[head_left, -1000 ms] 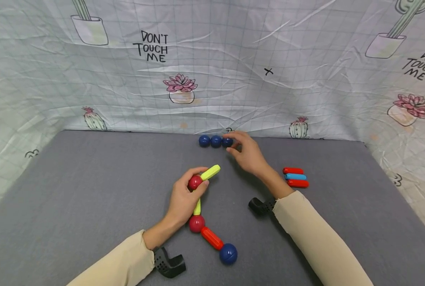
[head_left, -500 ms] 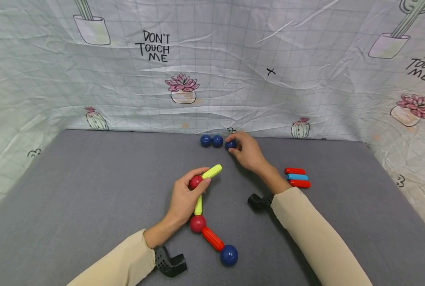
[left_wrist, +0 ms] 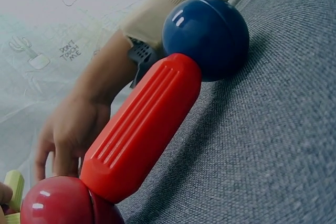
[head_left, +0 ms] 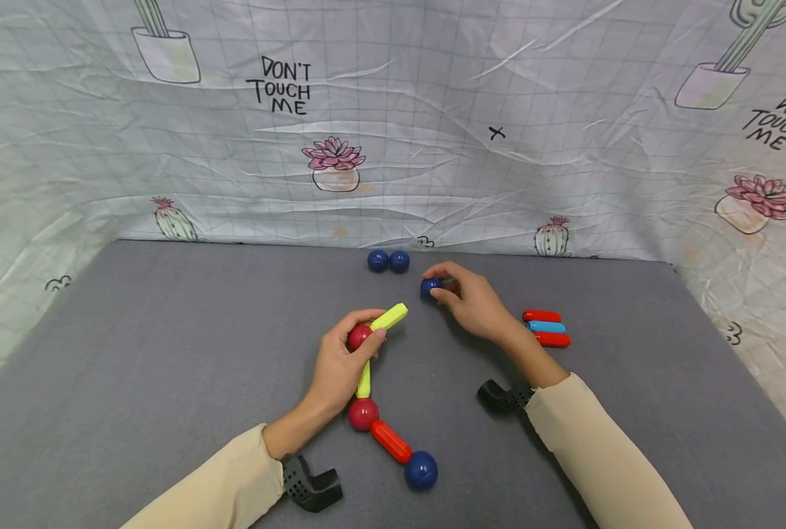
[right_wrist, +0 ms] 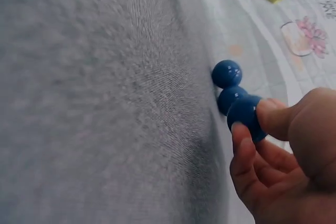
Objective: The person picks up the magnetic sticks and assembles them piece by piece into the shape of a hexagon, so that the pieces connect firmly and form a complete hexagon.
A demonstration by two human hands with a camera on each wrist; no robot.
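My left hand (head_left: 343,360) grips a red ball (head_left: 358,337) in a chain of magnetic-style rods and balls. From that ball a yellow rod (head_left: 389,316) points up and right, its far end free. A second yellow rod (head_left: 363,380) runs down to another red ball (head_left: 363,414). There a red rod (left_wrist: 142,129) joins on, ending in a large blue ball (left_wrist: 206,38). My right hand (head_left: 475,305) pinches a blue ball (right_wrist: 245,115) between thumb and fingers. Behind it, two more blue balls (head_left: 388,261) sit side by side at the table's back edge.
On the right, two red rods and a light blue rod (head_left: 546,327) lie stacked in a row, close to the right forearm. A printed cloth (head_left: 433,147) hangs behind the grey table (head_left: 168,353). Each wrist wears a black camera mount (head_left: 312,485).
My right hand has taken the rightmost blue ball from the row of three and drawn it toward me and slightly right. My left hand keeps its grip on the chain.
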